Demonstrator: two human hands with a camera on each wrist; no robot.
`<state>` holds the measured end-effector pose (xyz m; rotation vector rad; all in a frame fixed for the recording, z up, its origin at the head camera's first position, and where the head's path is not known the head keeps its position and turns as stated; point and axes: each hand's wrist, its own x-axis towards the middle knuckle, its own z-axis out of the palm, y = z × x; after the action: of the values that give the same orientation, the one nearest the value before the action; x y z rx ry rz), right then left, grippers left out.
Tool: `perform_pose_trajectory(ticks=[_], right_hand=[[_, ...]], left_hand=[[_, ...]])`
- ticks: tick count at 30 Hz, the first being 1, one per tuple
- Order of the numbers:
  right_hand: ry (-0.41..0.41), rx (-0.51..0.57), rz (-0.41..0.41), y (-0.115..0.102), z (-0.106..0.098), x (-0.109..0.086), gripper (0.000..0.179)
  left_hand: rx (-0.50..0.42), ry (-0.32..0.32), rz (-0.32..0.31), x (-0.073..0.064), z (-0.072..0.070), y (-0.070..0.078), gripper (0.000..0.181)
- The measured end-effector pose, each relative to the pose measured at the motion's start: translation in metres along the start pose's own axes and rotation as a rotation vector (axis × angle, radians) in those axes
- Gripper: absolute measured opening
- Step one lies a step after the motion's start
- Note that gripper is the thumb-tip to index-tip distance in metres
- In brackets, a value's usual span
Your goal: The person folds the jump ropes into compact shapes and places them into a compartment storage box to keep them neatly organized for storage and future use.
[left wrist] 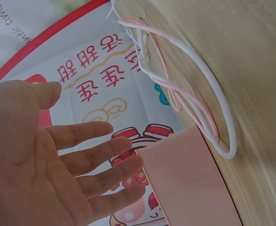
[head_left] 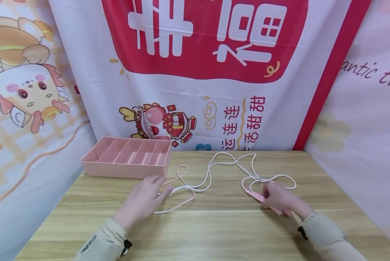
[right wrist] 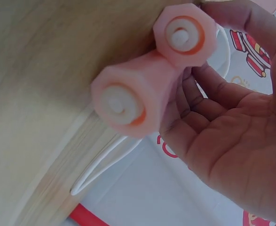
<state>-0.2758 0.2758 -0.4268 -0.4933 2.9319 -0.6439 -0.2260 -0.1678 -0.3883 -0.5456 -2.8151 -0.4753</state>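
A jump rope with a white and pale pink cord (head_left: 261,180) lies in loose loops across the wooden table. My right hand (head_left: 281,198) grips its two pink handles (right wrist: 128,101) side by side, low over the tabletop at the right. In the right wrist view, the octagonal handle ends face the camera, with fingers and thumb around them. At the left, my left hand (head_left: 142,198) hovers by a bend of the cord (left wrist: 224,103), its fingers spread and fairly straight. The left palm shows nothing held in the left wrist view.
A pink divided box (head_left: 126,169) with several compartments stands at the table's back left, just beyond my left hand. Printed cloth (head_left: 195,87) hangs behind the wooden table (head_left: 214,235) and along both sides.
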Motion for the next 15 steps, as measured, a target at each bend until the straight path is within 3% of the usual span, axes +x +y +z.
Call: perform_pose_trajectory(ticks=[15], right_hand=[[0.003,0.085,-0.118,0.0094,-0.0002,0.0016,0.014]], left_hand=[[-0.016,-0.013,-0.004,0.0005,0.0065,0.0035,0.049]])
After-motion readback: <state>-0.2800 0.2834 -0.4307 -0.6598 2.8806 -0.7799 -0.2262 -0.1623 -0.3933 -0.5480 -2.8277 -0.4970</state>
